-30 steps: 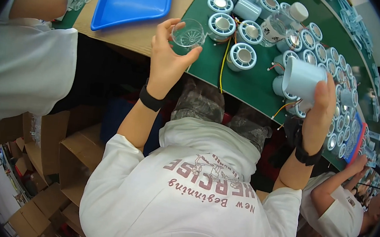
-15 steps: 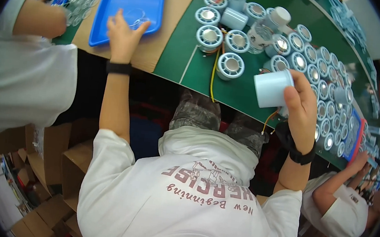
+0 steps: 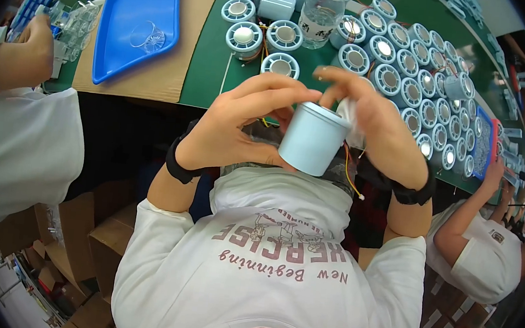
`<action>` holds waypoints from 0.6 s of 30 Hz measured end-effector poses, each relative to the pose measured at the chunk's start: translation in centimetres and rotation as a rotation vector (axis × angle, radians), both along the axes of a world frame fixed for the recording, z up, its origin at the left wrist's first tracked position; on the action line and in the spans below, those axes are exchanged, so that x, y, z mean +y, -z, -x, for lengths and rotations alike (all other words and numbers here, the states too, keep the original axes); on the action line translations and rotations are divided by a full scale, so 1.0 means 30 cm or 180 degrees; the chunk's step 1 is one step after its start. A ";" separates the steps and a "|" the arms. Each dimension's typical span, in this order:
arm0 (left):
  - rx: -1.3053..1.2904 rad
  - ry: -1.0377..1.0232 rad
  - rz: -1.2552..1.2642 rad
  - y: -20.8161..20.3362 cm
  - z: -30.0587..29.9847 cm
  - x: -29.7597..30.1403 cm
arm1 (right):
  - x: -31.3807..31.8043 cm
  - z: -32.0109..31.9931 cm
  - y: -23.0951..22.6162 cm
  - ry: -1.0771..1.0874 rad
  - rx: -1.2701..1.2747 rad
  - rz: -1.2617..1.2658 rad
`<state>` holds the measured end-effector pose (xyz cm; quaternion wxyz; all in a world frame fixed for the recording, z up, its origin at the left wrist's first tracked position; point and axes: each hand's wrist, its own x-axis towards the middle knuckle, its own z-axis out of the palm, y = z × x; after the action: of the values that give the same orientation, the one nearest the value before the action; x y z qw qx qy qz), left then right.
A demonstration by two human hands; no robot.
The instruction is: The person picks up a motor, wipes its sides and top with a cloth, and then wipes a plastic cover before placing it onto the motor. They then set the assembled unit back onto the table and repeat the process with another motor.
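Observation:
In front of my torso, my left hand (image 3: pixel 244 121) is closed around a light blue cylindrical housing (image 3: pixel 314 140), its thumb low on the side and its fingers near the rim. The housing is tilted a little. Coloured wires with a small white connector (image 3: pixel 354 182) hang beside it on the right. My right hand (image 3: pixel 377 121) is over the right side of the rim, its fingers bent and partly smeared by motion. A whitish, blurred thing (image 3: pixel 350 117) shows by those fingers; its kind and whether they grip it cannot be made out.
A blue tray (image 3: pixel 113 42) with a clear round plastic piece (image 3: pixel 155 40) lies on cardboard (image 3: pixel 187 62). Many similar light blue housings (image 3: pixel 387 79) crowd the green table (image 3: pixel 204 82), around a clear bottle (image 3: pixel 319 17). Co-workers' arms are at left (image 3: pixel 23 55) and right (image 3: pixel 466 212).
My left hand has left the blue tray and come to the housing. The housing has moved left and nearer my body, and my right hand has shifted from its side to its rim.

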<state>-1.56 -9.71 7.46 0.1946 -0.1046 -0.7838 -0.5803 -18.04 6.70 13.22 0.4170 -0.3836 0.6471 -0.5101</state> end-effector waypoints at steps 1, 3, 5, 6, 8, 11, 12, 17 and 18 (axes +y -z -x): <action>0.0026 -0.0249 -0.0154 0.008 0.000 0.017 | 0.006 -0.006 -0.002 0.0441 -0.0215 0.0201; 0.0033 -0.0495 -0.0319 0.013 -0.003 0.037 | 0.028 -0.029 -0.013 0.0773 -0.0122 0.0620; -0.0154 -0.0540 -0.0387 0.010 -0.009 0.047 | 0.040 -0.044 -0.018 0.1377 0.0084 0.1483; -0.0246 -0.0562 -0.0423 0.010 -0.010 0.051 | 0.045 -0.040 -0.013 0.1369 0.0070 0.1470; -0.0119 -0.0633 -0.0454 0.012 -0.002 0.064 | 0.062 -0.024 -0.004 0.0607 0.2012 0.1684; 0.0136 -0.0761 -0.0502 0.016 0.003 0.086 | 0.071 -0.026 -0.004 -0.0071 0.3041 0.1735; 0.0130 -0.0777 -0.0543 0.017 0.001 0.092 | 0.073 -0.029 -0.008 -0.0327 0.3127 0.1727; 0.0153 -0.0785 -0.0747 0.040 -0.015 0.101 | 0.109 -0.068 0.000 -0.0845 0.3033 0.1865; 0.0170 -0.0770 -0.0805 0.045 -0.019 0.102 | 0.120 -0.067 0.008 -0.0859 0.3017 0.1870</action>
<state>-0.99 -6.64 6.12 0.2954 0.0005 -0.7060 -0.6437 -16.03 10.29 12.99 0.0187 -0.7494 0.5397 -0.3831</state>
